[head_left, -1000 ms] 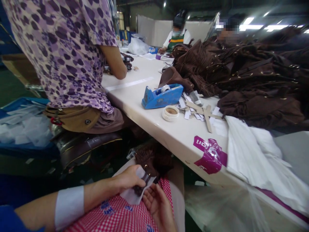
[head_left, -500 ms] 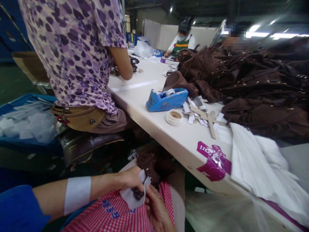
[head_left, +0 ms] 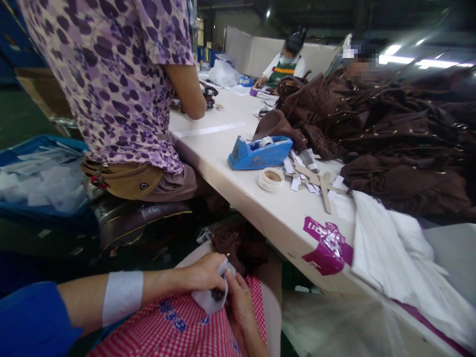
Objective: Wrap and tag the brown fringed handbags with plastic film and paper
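Note:
In my lap lies a dark brown gathered bag (head_left: 227, 244) with small gold-coloured metal fittings. My left hand (head_left: 208, 272) is closed on a thin white sheet (head_left: 208, 300) that is wrapped around a dark part of the bag. Opposite it, my right hand (head_left: 240, 300) pinches the sheet's other edge between thumb and fingers. A bit of the dark part shows inside the fold; the rest is hidden by the sheet and my fingers. Under my hands spreads a red-and-white checked apron (head_left: 171, 332).
On the white table (head_left: 238, 186) stand a blue tape dispenser (head_left: 260, 152) and a small round tub (head_left: 270, 179), beside scattered card strips (head_left: 323, 186). Brown bags (head_left: 390, 129) are heaped behind white cloth (head_left: 386, 243). A co-worker (head_left: 107, 89) sits close at left, near a blue bin (head_left: 44, 173).
The white sheet has been drawn further around the dark part, so less of it shows. My hands have come closer together and my left hand has shifted slightly right.

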Available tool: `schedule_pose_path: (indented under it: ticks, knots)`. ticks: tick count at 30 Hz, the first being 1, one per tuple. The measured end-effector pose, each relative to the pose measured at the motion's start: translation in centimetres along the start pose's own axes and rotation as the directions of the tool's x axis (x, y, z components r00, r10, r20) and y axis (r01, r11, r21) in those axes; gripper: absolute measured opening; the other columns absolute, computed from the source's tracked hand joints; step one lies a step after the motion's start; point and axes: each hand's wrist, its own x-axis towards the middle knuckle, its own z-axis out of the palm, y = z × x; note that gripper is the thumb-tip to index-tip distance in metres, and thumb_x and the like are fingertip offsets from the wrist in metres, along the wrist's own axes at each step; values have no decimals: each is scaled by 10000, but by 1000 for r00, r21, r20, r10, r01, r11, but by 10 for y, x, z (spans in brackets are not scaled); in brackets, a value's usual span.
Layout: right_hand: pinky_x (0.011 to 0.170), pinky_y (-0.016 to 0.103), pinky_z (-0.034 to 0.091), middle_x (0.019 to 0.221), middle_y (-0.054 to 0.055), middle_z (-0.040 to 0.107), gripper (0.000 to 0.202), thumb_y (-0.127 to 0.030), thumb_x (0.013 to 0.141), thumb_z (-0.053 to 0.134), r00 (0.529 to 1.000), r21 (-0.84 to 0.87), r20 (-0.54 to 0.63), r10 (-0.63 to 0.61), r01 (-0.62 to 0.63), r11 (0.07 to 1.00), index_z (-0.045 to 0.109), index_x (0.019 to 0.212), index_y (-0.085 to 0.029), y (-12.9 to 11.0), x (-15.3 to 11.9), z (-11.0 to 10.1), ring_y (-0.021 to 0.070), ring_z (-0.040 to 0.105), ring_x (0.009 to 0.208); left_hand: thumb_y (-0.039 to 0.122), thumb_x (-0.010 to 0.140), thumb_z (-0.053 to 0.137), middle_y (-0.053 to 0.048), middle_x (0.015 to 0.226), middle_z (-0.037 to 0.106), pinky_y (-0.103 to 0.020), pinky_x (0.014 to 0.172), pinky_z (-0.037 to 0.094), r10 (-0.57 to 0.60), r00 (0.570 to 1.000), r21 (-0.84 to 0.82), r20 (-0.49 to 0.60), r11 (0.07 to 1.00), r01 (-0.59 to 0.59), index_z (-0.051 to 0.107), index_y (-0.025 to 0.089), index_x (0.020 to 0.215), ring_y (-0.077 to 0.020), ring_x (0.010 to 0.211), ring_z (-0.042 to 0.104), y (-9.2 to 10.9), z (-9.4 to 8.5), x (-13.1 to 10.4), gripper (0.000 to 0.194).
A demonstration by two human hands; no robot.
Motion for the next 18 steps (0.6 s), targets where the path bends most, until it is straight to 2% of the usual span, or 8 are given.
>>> schedule_pose_path:
  ticks: [3, 7, 11, 13, 16, 18]
  knots:
    - [552, 269, 482, 711, 23, 732, 389, -508, 610, 821, 995, -103, -56, -83, 77, 992, 704, 793, -186, -7, -4, 2, 193, 660, 641, 189, 490, 667, 47, 622, 603, -220, 517, 374, -30, 999, -130, 22, 991, 32, 613, 185, 700, -133, 570, 522, 3, 3, -7, 217]
    - [547, 278, 472, 654, 16, 710, 337, -514, 642, 766, 979, -244, -123, -165, 131, 961, 687, 707, -193, -12, -9, 1, 188, 624, 599, 253, 529, 590, -39, 731, 671, -284, 674, 515, -108, 984, -326, 141, 933, 149, 655, 146, 732, -179, 680, 624, 2, -6, -14, 239]
    - [555, 285, 472, 659, 32, 714, 372, -553, 633, 737, 972, -337, -125, -197, 145, 930, 691, 690, -188, -12, -10, 2, 196, 622, 610, 246, 561, 665, -78, 776, 702, -325, 806, 540, -144, 947, -602, 287, 741, 295, 672, 127, 722, -193, 764, 662, -17, -14, -11, 200]
    - [559, 288, 473, 620, 25, 690, 374, -548, 620, 737, 972, -370, -117, -202, 146, 917, 692, 670, -180, -12, -9, 2, 194, 610, 600, 182, 541, 752, -59, 745, 698, -311, 797, 532, -117, 955, -684, 273, 674, 278, 668, 127, 713, -182, 735, 660, -31, -9, -7, 199]
    - [552, 284, 462, 588, 17, 662, 365, -535, 623, 725, 972, -400, -109, -208, 149, 904, 675, 634, -173, -11, -8, 3, 183, 590, 581, 178, 538, 826, -31, 684, 678, -269, 742, 513, -87, 977, -699, 197, 686, 202, 669, 124, 691, -154, 676, 638, -43, 6, -2, 226]
    - [552, 280, 457, 597, 14, 662, 356, -528, 624, 720, 969, -409, -118, -218, 153, 900, 661, 635, -177, -11, -8, 3, 180, 587, 585, 223, 554, 842, -30, 653, 665, -249, 714, 500, -72, 979, -693, 192, 696, 187, 671, 119, 666, -142, 653, 623, -46, 15, 0, 230]
